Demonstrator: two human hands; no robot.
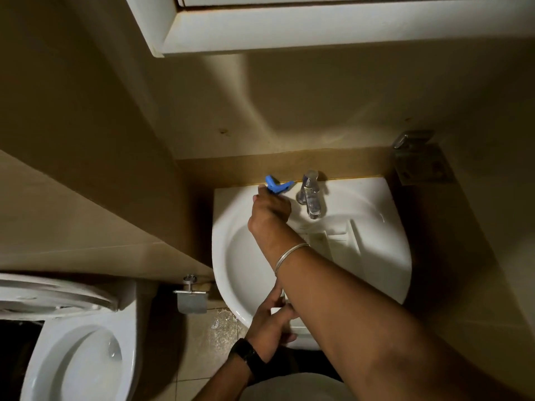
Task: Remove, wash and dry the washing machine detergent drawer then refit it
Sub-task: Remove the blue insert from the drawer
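Observation:
The white detergent drawer (338, 241) lies across the white washbasin (385, 264), partly hidden under my right forearm. My left hand (270, 328) grips the drawer's near end at the basin's front rim. My right hand (269, 212) reaches to the basin's back left ledge, where its fingers are curled round a blue plastic piece (278, 186). Which part that blue piece is I cannot tell.
A chrome tap (311, 195) stands at the back of the basin, right of my right hand. A toilet (75, 342) with raised lid is at the lower left, a paper holder (191, 299) on the wall beside it. A white cabinet (318, 27) hangs overhead.

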